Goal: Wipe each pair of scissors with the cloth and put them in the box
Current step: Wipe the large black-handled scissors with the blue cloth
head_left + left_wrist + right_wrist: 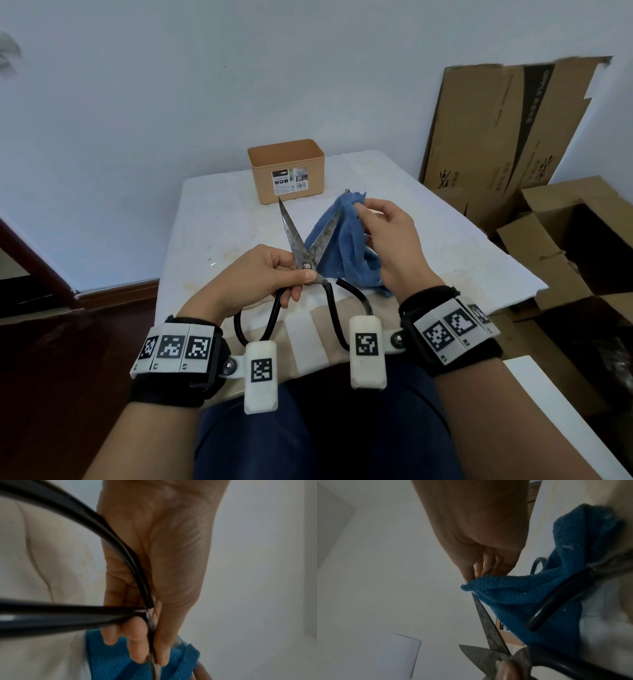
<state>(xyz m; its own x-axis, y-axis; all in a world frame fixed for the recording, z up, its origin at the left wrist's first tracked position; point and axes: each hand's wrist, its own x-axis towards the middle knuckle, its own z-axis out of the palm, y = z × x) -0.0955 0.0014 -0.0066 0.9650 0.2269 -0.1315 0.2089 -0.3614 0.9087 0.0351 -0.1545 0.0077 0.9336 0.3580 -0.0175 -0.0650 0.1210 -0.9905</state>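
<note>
Large old scissors (297,240) with dull metal blades and black loop handles are held above the table, blades spread apart. My left hand (274,274) pinches them at the pivot; in the left wrist view the scissors (68,616) show their black handles up close. My right hand (380,236) pinches a blue cloth (346,250) around the upper end of the right blade. The right wrist view shows the cloth (530,595) draped over that blade of the scissors (489,626). An orange plastic box (287,171) stands open at the table's far edge, behind the blade tips.
The table (219,226) has a stained white cover. Flattened cardboard (507,123) leans on the wall at right, and open cartons (575,253) sit on the floor beside the table. A dark tip (347,190) pokes out behind the cloth.
</note>
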